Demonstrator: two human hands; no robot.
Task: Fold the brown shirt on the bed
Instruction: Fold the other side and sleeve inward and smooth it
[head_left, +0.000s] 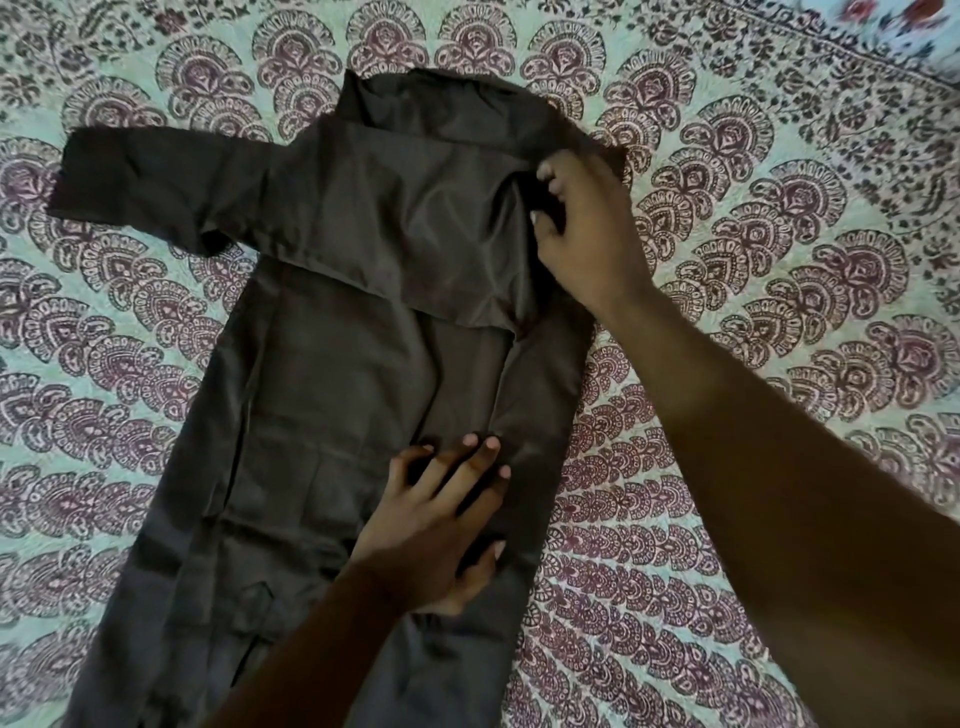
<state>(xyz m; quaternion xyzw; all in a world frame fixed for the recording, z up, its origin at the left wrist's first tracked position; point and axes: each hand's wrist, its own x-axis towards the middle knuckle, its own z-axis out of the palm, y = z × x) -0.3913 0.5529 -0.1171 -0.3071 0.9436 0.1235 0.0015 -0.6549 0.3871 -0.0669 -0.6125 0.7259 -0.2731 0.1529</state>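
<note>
A bed (779, 270) covered in pale green cloth with maroon fan motifs filled the whole frame. The brown shirt (332, 395) lay lengthwise down its centre, collar toward the top, its right side folded in over the chest. One sleeve (145, 182) stretched to the upper left. The right hand (587, 228) pinched the fabric at the upper right fold with curled fingers. The left hand (441, 514) pressed flat, fingers spread, on the lower middle.

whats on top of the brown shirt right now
The left hand presses flat on the brown shirt; the right hand pinches cloth near the shoulder. The bedspread beneath it is covered, showing only around it.
</note>
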